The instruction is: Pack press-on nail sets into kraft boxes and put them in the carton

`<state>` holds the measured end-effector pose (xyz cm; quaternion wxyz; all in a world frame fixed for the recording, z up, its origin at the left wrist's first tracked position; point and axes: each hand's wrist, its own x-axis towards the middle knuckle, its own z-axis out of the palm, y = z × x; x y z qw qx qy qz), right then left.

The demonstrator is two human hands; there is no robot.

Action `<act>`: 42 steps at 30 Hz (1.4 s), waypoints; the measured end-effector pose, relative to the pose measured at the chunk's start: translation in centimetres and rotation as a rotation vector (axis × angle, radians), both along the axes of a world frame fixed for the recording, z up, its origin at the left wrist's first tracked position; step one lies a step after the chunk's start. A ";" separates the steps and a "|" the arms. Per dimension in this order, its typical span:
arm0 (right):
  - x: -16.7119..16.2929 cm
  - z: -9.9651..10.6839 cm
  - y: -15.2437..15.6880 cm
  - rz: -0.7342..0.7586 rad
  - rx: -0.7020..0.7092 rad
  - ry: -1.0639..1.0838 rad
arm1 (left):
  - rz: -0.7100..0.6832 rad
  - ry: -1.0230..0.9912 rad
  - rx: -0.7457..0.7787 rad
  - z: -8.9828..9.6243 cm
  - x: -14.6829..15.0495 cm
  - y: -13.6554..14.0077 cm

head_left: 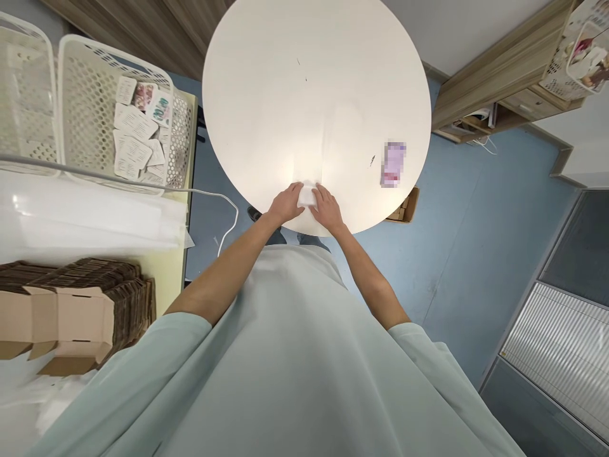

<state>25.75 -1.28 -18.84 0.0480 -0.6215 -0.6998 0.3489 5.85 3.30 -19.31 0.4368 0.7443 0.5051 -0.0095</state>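
Holding a small white piece [307, 195] between them, the left hand [287, 204] and right hand [327, 207] press close on its two sides, fingers curved and thumbs toward the body. The piece lies at the near edge of the round white desk [257, 82], about midway along; whether it is folded or boxy is too small to tell. Near the desk's right edge sits a blurred pink and purple item [393, 165], with a dark mark [372, 160] just beside it. Below that edge, a cardboard box [413, 206] rests on the blue floor [457, 190]. Left of the round desk, a pale yellow desk [172, 279] carries a white basket [85, 82] of cards [136, 136] at its far right corner, clear sheeting [95, 212] and, nearer the body, stacked cardboard blanks [85, 311].
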 end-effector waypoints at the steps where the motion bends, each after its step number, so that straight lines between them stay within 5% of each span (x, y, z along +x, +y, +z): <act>1: 0.0 0.1 -0.8 -0.001 0.004 0.003 | -0.009 0.006 -0.006 0.2 -0.3 -0.6; 8: 1.0 0.9 -4.1 0.021 -0.006 0.049 | -0.062 0.050 -0.057 1.0 -1.7 -3.9; 17: 2.7 1.6 -1.8 0.100 -0.017 0.045 | -0.089 -0.042 0.097 1.4 -0.6 -2.8; 21: 2.7 1.4 -0.2 0.060 -0.004 0.056 | 0.019 -0.041 0.049 1.1 -0.2 -1.4; 27: 1.7 0.0 1.4 -0.192 -0.013 0.006 | 0.208 0.135 -0.064 0.4 0.0 0.5; 36: 0.0 -0.8 2.3 -0.394 -0.062 -0.081 | 0.385 0.191 -0.138 -0.8 0.8 0.1; 39: -0.2 -0.8 2.9 -0.347 0.024 -0.075 | 0.469 0.215 -0.124 -0.9 1.1 -0.2; 42: -0.1 -0.9 4.4 -0.159 0.095 -0.026 | 0.432 0.210 0.090 -0.8 1.5 0.0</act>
